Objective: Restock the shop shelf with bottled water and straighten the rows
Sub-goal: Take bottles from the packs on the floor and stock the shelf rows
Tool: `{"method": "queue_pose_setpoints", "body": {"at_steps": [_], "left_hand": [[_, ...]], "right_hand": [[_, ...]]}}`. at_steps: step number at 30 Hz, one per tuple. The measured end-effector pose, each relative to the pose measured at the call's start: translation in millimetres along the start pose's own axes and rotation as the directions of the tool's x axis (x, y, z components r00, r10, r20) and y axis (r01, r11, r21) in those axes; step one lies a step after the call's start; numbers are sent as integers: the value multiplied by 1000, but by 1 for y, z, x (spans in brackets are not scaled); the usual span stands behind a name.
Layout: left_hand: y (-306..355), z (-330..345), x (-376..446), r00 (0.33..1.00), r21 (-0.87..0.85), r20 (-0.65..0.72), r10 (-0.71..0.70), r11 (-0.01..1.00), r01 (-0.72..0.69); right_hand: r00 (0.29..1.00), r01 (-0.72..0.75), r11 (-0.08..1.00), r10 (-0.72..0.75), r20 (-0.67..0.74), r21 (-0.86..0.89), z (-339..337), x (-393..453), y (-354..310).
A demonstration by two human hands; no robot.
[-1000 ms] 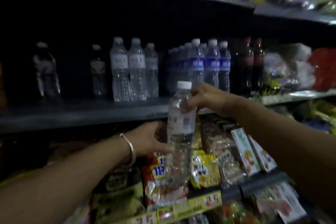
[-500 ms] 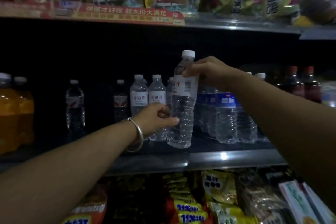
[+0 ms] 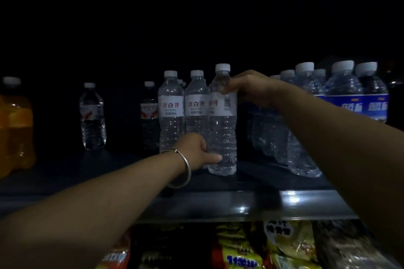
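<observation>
Held bottle: water bottle (image 3: 223, 129) stands upright on the shelf (image 3: 218, 205), near its front edge, touching two same-label bottles (image 3: 171, 113).
Right hand (image 3: 247, 87): grip clamped round its shoulder.
Left hand (image 3: 196, 152): grip curled at its base.
Open room: bare shelf toward the left edge, between two red-label bottles (image 3: 93, 116).
Right: blue-label bottles (image 3: 343, 96) crowd together.

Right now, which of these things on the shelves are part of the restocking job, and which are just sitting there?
Part of the job:
- held water bottle, gripped by right hand and left hand
- two matching white-label bottles
- blue-label water bottles
- dark shelf

Just sitting there:
- orange drink bottles
- two red-label bottles
- snack packets below
</observation>
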State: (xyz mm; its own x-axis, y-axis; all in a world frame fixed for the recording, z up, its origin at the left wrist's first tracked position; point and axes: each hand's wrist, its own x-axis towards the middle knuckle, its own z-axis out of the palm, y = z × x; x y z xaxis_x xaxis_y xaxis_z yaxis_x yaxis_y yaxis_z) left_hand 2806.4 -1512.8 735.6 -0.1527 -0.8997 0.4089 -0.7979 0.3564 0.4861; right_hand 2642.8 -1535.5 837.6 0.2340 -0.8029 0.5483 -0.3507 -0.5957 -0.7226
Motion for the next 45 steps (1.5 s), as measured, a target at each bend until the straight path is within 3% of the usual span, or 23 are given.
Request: {"method": "queue_pose_setpoints", "body": {"at_steps": [3,8,19,38,40,42,45], "left_hand": [[2,5,5,1000,50,-25,4,999,-3],[10,14,11,998,86,-25,51,995,-49],[5,15,19,997,24,2,71,997,-71],[-1,12,5,994,56,25,104,993,-105],[1,10,-2,994,61,4,112,992,-112],[3,9,-12,987,91,-61,149,985,-143],[6,9,-36,944,185,-177,279,951,-247]], "right_hand": [[999,-45,999,45,18,2,-3,6,10],[989,-109,974,126,77,-199,2,0,21],[992,-122,993,121,-40,-4,4,3,30],[981,-82,994,94,-170,76,21,-9,41],[972,-85,996,84,-220,1,24,-13,42],[952,-103,971,33,-305,-217,27,-23,41],[912,-55,851,-170,-374,-522,34,-49,36]]}}
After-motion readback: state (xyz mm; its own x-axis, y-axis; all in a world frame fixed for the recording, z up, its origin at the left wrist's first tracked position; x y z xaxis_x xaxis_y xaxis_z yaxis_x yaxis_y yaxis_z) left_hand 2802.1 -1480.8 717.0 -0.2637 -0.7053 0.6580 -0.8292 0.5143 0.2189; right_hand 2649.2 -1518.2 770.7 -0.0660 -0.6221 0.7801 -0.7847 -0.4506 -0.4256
